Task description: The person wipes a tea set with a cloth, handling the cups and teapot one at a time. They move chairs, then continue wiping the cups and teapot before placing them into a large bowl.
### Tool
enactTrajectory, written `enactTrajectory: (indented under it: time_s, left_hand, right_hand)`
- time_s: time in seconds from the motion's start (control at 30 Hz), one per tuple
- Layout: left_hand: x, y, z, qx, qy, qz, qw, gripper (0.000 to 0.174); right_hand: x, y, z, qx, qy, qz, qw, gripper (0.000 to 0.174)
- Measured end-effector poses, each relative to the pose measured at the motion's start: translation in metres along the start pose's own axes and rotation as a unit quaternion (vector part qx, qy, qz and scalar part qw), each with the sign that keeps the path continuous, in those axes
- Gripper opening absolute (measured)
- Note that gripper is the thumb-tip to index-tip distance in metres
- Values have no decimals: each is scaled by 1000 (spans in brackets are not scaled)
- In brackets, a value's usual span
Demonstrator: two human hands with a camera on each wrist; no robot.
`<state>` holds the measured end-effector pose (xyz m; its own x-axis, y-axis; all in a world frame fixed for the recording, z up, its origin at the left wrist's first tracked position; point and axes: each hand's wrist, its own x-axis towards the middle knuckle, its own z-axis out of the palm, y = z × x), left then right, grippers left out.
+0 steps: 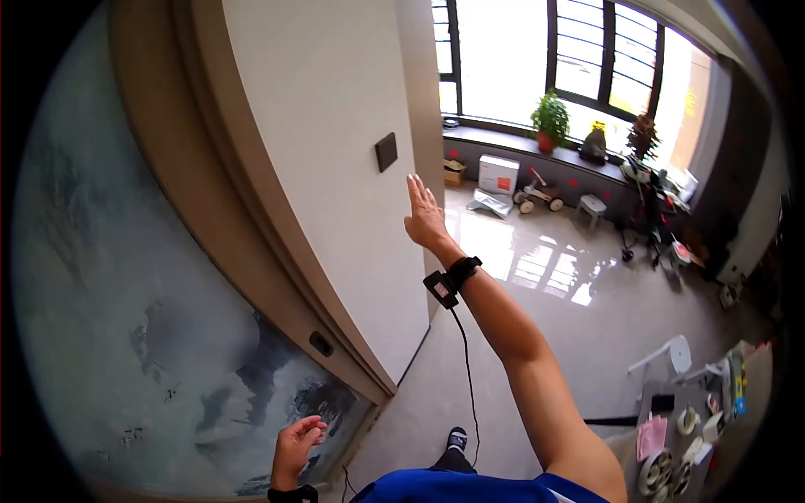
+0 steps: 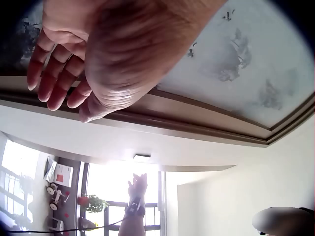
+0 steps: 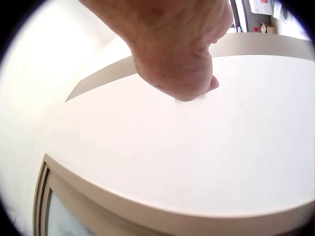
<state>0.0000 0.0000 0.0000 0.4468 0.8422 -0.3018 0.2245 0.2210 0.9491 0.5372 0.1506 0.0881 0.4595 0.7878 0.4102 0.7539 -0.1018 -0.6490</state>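
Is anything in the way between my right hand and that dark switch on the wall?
Nothing visible is: the head view shows only bare white wall between the right hand's fingertips and the dark switch. The black cable hangs below the wrist, off that path.

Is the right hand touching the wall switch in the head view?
No, a bit of bare white wall shows between the right hand and the dark switch.
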Motion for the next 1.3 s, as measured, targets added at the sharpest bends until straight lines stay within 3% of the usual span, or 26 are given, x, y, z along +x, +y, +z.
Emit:
enactTrajectory:
  time_s: [0.07, 0.1, 0.27, 0.43, 0.53, 0.57, 0.6, 0.63, 0.67, 0.7, 0.73, 0.8, 0.83, 0.87, 0.97, 1.0, 1.03, 1.1, 1.17, 1.3]
  left_hand:
    - [-49, 8, -25, 17, 51, -14, 998, 32]
    - [37, 11, 73, -47, 53, 11, 997, 31]
    - [24, 27, 51, -23, 123, -13, 992, 30]
    - [29, 34, 67, -30, 148, -11, 988, 30]
    - [43, 40, 74, -28, 133, -3, 991, 29]
    - [52, 41, 75, -23, 118, 1, 993, 29]
    - [64, 39, 76, -21, 94, 8, 995, 29]
    - [77, 39, 80, -28, 75, -1, 997, 30]
    - [92, 40, 85, -32, 51, -8, 998, 30]
    - [108, 40, 91, -32, 21, -17, 999, 31]
    - [125, 37, 95, -3, -27, -11, 1000, 35]
    - [158, 42, 118, 51, -118, 14, 992, 40]
    - [169, 41, 133, 81, -179, 19, 980, 43]
    - [178, 40, 149, 90, -260, 20, 961, 52]
    - [181, 28, 220, 6, -491, 54, 869, 75]
    - [178, 5, 240, 12, -529, 65, 846, 76]
    - [169, -10, 259, 19, -567, 18, 823, 73]
    - [161, -21, 289, 47, -607, -50, 792, 67]
    - [125, -18, 314, 72, -624, -49, 777, 59]
    - [46, 1, 365, 90, -661, -46, 743, 46]
  right_hand:
    - [0, -23, 33, 15, 15, 12, 1000, 95]
    - [103, 24, -21, -36, 22, -30, 999, 95]
    - [156, 9, 38, 26, 41, -24, 999, 94]
    - [159, 6, 41, 34, 46, -19, 998, 93]
    - [136, 23, 47, 131, 153, -91, 975, 86]
    - [118, 31, 56, 130, 208, -194, 950, 77]
    - [87, 41, 78, 145, 154, -203, 956, 70]
    - [41, 49, 94, 130, 38, -196, 971, 62]
    - [-7, 26, 69, 96, -246, -64, 962, 47]
    - [-54, 45, 84, 111, -314, -220, 917, 30]
    - [-98, 46, 89, 107, -392, -280, 870, 19]
    - [-177, 41, 68, 102, -369, -293, 876, 7]
    - [-212, 35, 52, 106, -373, -273, 881, 7]
    - [-244, 28, 41, 102, -350, -200, 910, 10]
    - [-310, 33, 13, 119, -216, -157, 956, 8]
    - [-339, 38, 7, 106, -177, -68, 976, 8]
    - [-363, 40, 5, 99, -136, 8, 986, 10]
    - [-390, 33, -4, 85, -78, 119, 986, 13]
    - [-425, 7, -45, 60, -52, 212, 974, 15]
    - [-488, -9, -84, -73, 45, 264, 961, 10]
